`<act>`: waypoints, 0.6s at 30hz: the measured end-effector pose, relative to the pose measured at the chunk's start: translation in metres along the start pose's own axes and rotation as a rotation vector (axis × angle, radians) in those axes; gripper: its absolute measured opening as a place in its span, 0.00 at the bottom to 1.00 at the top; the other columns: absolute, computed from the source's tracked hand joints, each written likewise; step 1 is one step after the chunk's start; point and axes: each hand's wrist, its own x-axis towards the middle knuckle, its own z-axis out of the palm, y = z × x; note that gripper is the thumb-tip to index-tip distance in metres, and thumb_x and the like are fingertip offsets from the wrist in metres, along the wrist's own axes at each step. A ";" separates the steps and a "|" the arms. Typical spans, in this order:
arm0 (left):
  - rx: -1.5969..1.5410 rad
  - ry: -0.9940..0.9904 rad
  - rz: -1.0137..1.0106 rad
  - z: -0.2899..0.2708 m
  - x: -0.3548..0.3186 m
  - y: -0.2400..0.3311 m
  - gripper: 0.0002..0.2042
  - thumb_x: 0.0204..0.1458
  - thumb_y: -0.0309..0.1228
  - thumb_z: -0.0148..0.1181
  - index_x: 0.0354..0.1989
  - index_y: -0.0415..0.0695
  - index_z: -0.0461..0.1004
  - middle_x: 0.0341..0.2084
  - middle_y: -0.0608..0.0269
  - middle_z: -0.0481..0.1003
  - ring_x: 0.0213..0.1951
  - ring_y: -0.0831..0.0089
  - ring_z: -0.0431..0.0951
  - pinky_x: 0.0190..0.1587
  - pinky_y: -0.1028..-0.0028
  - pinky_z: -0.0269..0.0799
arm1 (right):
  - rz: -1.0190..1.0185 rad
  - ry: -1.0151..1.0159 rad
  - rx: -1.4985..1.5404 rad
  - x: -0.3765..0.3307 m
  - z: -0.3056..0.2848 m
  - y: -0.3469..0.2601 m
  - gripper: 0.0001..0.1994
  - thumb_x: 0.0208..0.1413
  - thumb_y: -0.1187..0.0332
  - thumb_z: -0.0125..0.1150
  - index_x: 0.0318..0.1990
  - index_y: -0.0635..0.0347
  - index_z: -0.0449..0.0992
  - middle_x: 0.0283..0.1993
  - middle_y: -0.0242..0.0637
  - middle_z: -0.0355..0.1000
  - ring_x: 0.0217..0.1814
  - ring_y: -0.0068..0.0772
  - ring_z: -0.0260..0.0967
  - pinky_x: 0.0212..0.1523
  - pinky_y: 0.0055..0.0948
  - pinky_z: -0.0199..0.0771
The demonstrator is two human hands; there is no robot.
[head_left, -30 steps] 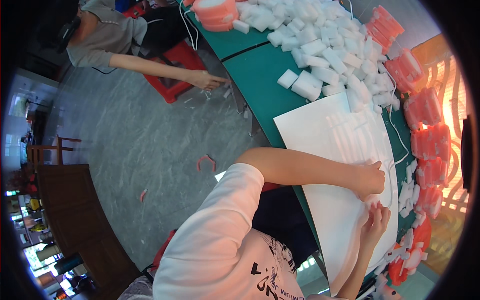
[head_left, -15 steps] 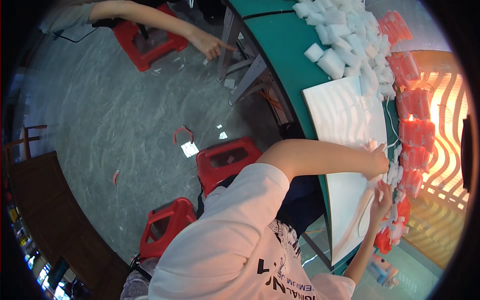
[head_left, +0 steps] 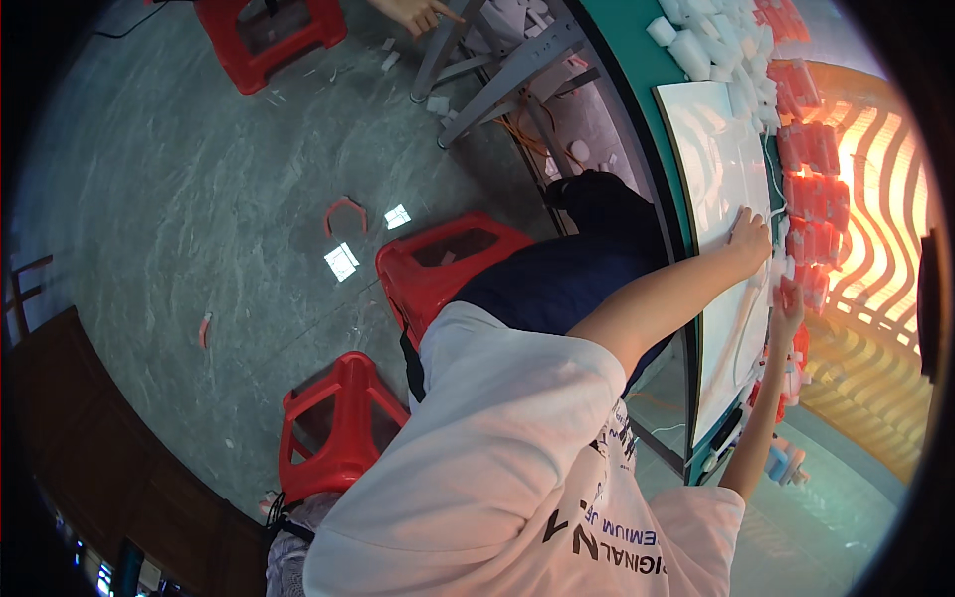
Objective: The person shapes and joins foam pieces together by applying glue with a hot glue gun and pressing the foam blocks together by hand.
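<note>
A white board (head_left: pixel 718 149) lies along the green table (head_left: pixel 629 45) at the right of the view. My left hand (head_left: pixel 751 244) rests on it near its far edge, fingers curled together; whatever is under them is hidden. Just beyond that edge is my right hand (head_left: pixel 788 298), its fingertips pinched beside a small white foam piece (head_left: pixel 786 267). Whether the fingers grip that piece is too small to make out. White foam blocks (head_left: pixel 688 55) are heaped at the board's upper end.
Red wrapped bundles (head_left: pixel 816 197) line the table's far side in front of a glowing slatted screen (head_left: pixel 885 209). Red stools (head_left: pixel 343 418) stand on the grey floor, among scraps. Another person's hand (head_left: pixel 413 12) shows at the top, finger extended near the metal table legs (head_left: pixel 517 75).
The whole view has shifted, so the floor and stools sit higher and the table farther right. My right hand has moved off the board to the foam pieces beyond its edge.
</note>
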 end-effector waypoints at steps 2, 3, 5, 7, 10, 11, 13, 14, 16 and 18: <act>0.007 0.035 -0.008 0.003 -0.004 0.003 0.10 0.43 0.34 0.57 0.33 0.50 0.79 0.39 0.63 0.73 0.49 0.65 0.66 0.53 0.53 0.52 | 0.064 0.166 0.172 -0.003 -0.002 0.003 0.08 0.52 0.79 0.54 0.40 0.67 0.70 0.37 0.36 0.70 0.42 0.22 0.67 0.45 0.21 0.66; 0.022 0.067 -0.021 0.005 -0.005 0.004 0.10 0.43 0.34 0.57 0.33 0.49 0.80 0.39 0.63 0.72 0.49 0.65 0.65 0.54 0.53 0.52 | 0.043 0.120 0.198 -0.002 0.000 0.006 0.07 0.52 0.79 0.55 0.38 0.66 0.69 0.37 0.37 0.70 0.42 0.22 0.67 0.43 0.21 0.67; 0.016 0.094 -0.014 0.007 -0.007 0.006 0.10 0.43 0.34 0.57 0.33 0.49 0.80 0.38 0.64 0.72 0.49 0.65 0.65 0.54 0.54 0.52 | 0.074 0.089 0.064 -0.005 0.010 0.009 0.06 0.51 0.79 0.55 0.37 0.66 0.69 0.36 0.36 0.70 0.42 0.21 0.67 0.42 0.21 0.67; 0.017 0.122 -0.011 0.008 -0.007 0.005 0.10 0.42 0.34 0.57 0.33 0.49 0.80 0.38 0.64 0.72 0.49 0.65 0.65 0.54 0.55 0.52 | 0.076 0.072 -0.055 -0.004 0.014 0.005 0.05 0.50 0.78 0.57 0.33 0.65 0.67 0.34 0.35 0.70 0.39 0.21 0.67 0.39 0.21 0.69; 0.011 0.152 -0.011 0.011 -0.008 0.000 0.10 0.42 0.34 0.57 0.32 0.49 0.80 0.37 0.64 0.72 0.47 0.65 0.66 0.53 0.56 0.53 | 0.038 0.103 -0.028 -0.003 0.022 -0.006 0.05 0.50 0.78 0.57 0.33 0.66 0.67 0.30 0.33 0.71 0.35 0.22 0.69 0.39 0.22 0.69; 0.027 0.182 -0.007 0.012 -0.009 -0.002 0.10 0.41 0.34 0.57 0.31 0.48 0.80 0.37 0.64 0.72 0.47 0.65 0.66 0.53 0.56 0.54 | 0.038 0.110 -0.025 -0.002 0.021 -0.008 0.05 0.50 0.78 0.57 0.33 0.66 0.67 0.30 0.33 0.71 0.35 0.22 0.69 0.39 0.22 0.69; 0.051 0.209 0.004 0.012 -0.010 -0.003 0.09 0.41 0.34 0.57 0.30 0.48 0.80 0.37 0.64 0.72 0.46 0.65 0.67 0.52 0.57 0.55 | 0.025 0.038 -0.072 0.001 0.016 -0.008 0.05 0.50 0.77 0.57 0.34 0.65 0.69 0.33 0.34 0.72 0.37 0.22 0.69 0.39 0.21 0.68; 0.041 0.213 0.017 0.012 -0.011 -0.003 0.09 0.41 0.33 0.57 0.29 0.48 0.80 0.36 0.63 0.72 0.46 0.65 0.67 0.52 0.57 0.56 | 0.026 0.044 -0.064 -0.001 0.014 -0.007 0.05 0.50 0.77 0.57 0.34 0.65 0.69 0.33 0.34 0.72 0.37 0.22 0.69 0.39 0.21 0.68; 0.043 0.214 0.037 0.012 -0.012 -0.002 0.09 0.40 0.33 0.56 0.29 0.48 0.80 0.36 0.63 0.72 0.45 0.64 0.67 0.51 0.56 0.57 | 0.075 0.091 -0.017 -0.006 0.008 0.000 0.07 0.50 0.76 0.57 0.38 0.64 0.70 0.36 0.35 0.73 0.39 0.22 0.69 0.38 0.21 0.69; 0.040 0.275 0.032 0.012 -0.011 0.005 0.08 0.40 0.31 0.56 0.27 0.47 0.79 0.35 0.62 0.72 0.45 0.64 0.68 0.51 0.56 0.57 | 0.108 0.127 0.068 -0.011 0.003 0.012 0.10 0.51 0.74 0.57 0.41 0.63 0.71 0.39 0.36 0.73 0.39 0.23 0.70 0.38 0.22 0.69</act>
